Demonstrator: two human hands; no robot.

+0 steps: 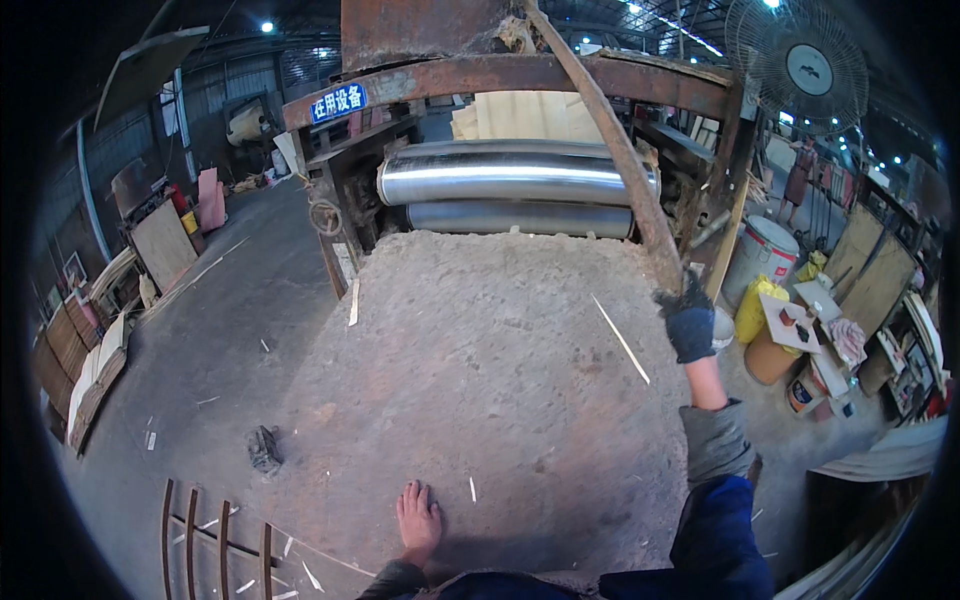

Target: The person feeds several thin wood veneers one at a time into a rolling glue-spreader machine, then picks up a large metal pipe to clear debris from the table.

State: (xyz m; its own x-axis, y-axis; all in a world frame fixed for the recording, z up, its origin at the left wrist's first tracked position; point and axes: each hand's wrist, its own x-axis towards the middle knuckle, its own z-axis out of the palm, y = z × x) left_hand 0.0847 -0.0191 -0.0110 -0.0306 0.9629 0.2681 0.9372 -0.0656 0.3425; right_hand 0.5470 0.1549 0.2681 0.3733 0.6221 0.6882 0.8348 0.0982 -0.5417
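My left hand [418, 518] is bare and lies on the near edge of a rough, dusty table [480, 380], fingers stretched out and holding nothing. My right hand [690, 328], in a dark glove, is closed round the lower end of a long rusty bar [622, 150]. The bar slants up and left across the front of a roller machine. Behind the table's far edge sit two shiny metal rollers, the upper roller [510, 180] above the lower roller [520, 218]. Thin wood slivers lie on the table, such as a sliver [621, 340] near my right hand.
A rusty frame [520, 78] surrounds the rollers, with a handwheel [325, 217] at left. Pale wood sheets [525, 115] show behind. On the right stand a fan [800, 68], a drum [765, 250] and a tub [770, 355]. A metal rack [225, 530] lies at lower left.
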